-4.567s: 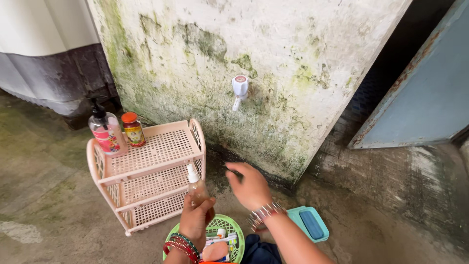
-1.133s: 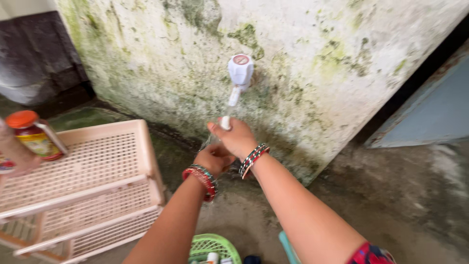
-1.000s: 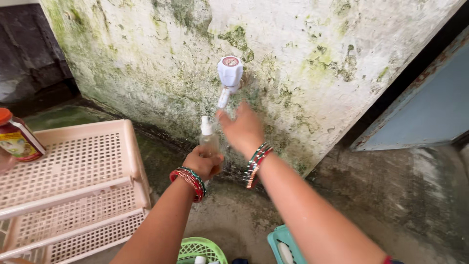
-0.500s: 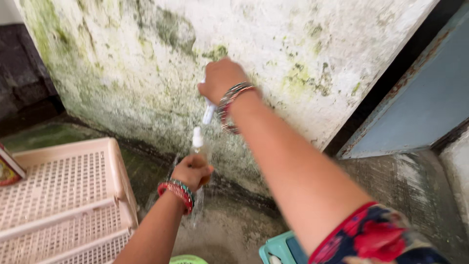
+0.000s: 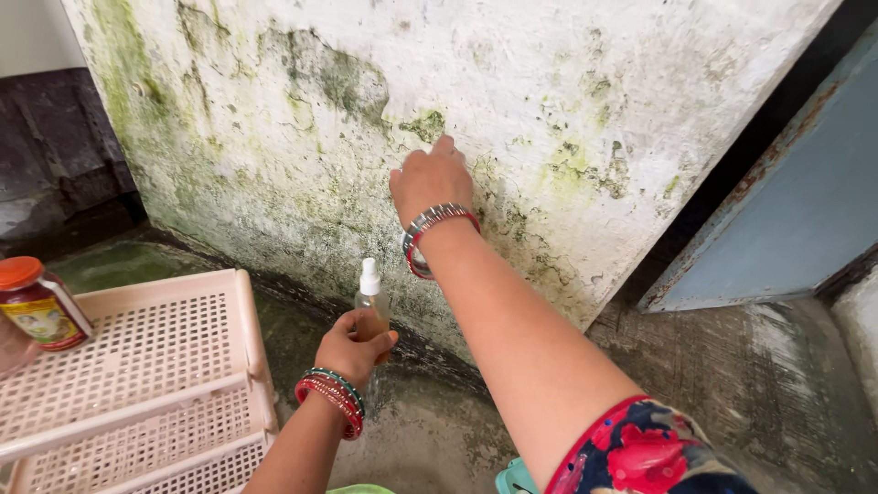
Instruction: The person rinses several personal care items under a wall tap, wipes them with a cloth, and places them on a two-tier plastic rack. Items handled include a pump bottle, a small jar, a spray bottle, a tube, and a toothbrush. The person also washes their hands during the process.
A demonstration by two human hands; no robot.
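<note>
Both hands busy: left hand [image 5: 352,343] clasps spray bottle [image 5: 369,297]; right hand [image 5: 430,178] seemingly covers tap.

You get single head-worn view only, no second view to share scene with
Camera sits above your forearms, tilted down and forward, facing stained wall [image 5: 567,82] square-on and close
Your right hand [image 5: 430,178] reaches up against wall near frame centre; left hand [image 5: 352,343] lower, gripping small spray bottle [image 5: 369,297]
Pink plastic rack [image 5: 137,366] cut off at lower left edge, blue door [image 5: 796,210] at right edge
Your sleeve fills bottom edge, very near lens
</note>
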